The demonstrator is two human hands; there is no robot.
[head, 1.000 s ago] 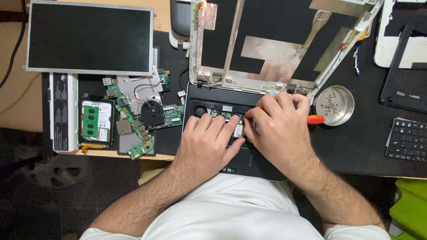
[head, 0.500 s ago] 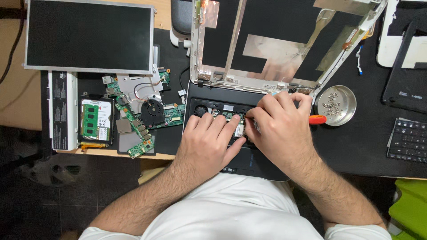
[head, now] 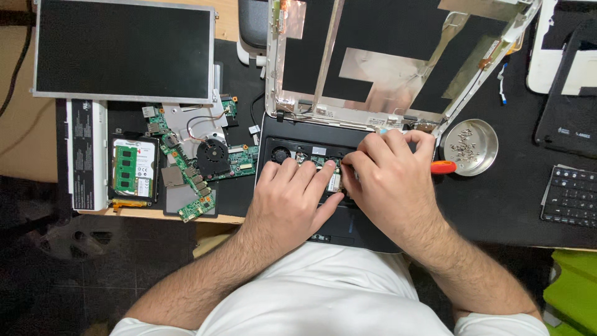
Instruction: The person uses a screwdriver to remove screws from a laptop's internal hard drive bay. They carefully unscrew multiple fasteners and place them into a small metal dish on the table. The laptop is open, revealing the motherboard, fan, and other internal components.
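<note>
- Your left hand lay flat on the black plastic laptop base, fingers stretched out and slightly spread, gripping nothing; its fingertips touched a small green circuit card seated in the base.
- Your right hand was curled over the same spot, its fingers bent inward beside the card. An orange screwdriver handle stuck out from under that hand on its right side; whether the fingers closed round it, I could not tell.
- The laptop base sat at the near edge of the black desk mat, right in front of you, with the stripped silver lid frame standing open behind it.
- A round metal dish of small screws stood just beside the orange handle.
- Left of the base lay a green motherboard with a black fan, a silver hard drive topped by a green memory stick, and a long white battery pack.
- A bare black display panel rested at the far left.
- A black keyboard lay at the right edge.
</note>
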